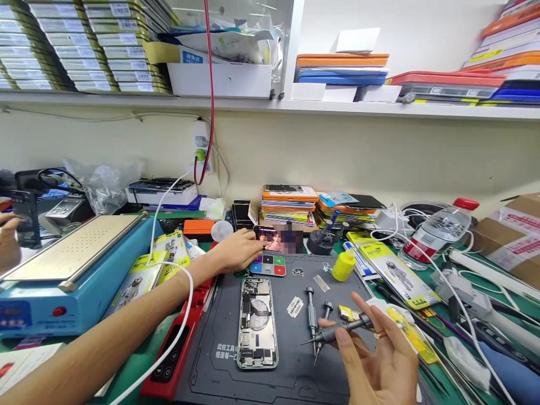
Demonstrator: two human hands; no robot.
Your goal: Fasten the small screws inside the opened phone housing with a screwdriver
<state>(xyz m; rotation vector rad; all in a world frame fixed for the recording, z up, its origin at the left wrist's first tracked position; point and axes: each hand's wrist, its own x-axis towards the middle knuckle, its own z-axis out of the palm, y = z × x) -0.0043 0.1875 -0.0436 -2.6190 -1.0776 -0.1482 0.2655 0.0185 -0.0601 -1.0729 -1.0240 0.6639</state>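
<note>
My right hand (375, 351) holds a dark grey precision screwdriver (337, 333) between thumb and fingers, its thin tip pointing left. Two more screwdrivers lie beside it on the mat, one of them a grey screwdriver (311, 312). Left of these lies an opened phone (257, 323), its inner boards and a round coil showing. My left hand (238, 251) is stretched forward, fingers extended at the left edge of a propped phone (274, 239) playing a video; whether they touch it I cannot tell. Just below is a tray with coloured squares (268, 265).
On the dark mat (211, 360) lie a razor blade (295, 306) and small metal parts, near a yellow bottle (343, 265). A blue heating machine (76, 281) stands left, with a white cable crossing my forearm. Right are battery packs (396, 270) and a water bottle (439, 233). Another person's hand (8, 242) shows far left.
</note>
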